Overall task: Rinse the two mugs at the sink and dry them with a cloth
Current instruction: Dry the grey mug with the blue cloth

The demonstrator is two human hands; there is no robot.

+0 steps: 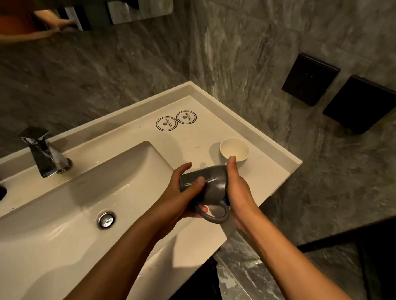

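A grey mug [213, 182] lies on its side between my hands, above the counter just right of the basin, its handle [214, 215] pointing toward me. My left hand [183, 195] wraps around the mug's left end, thumb on top. My right hand [238, 189] presses flat against the mug's right end, fingers straight and pointing away. A white mug [234, 151] stands upright on the counter just beyond my right fingertips. No cloth is visible.
The white basin [66, 223] with a chrome drain [107, 220] lies to the left. A chrome tap [44, 152] stands at its back. Two round paper coasters [176, 121] lie at the counter's rear. Marble walls enclose the corner; black wall panels [310, 79] are on the right.
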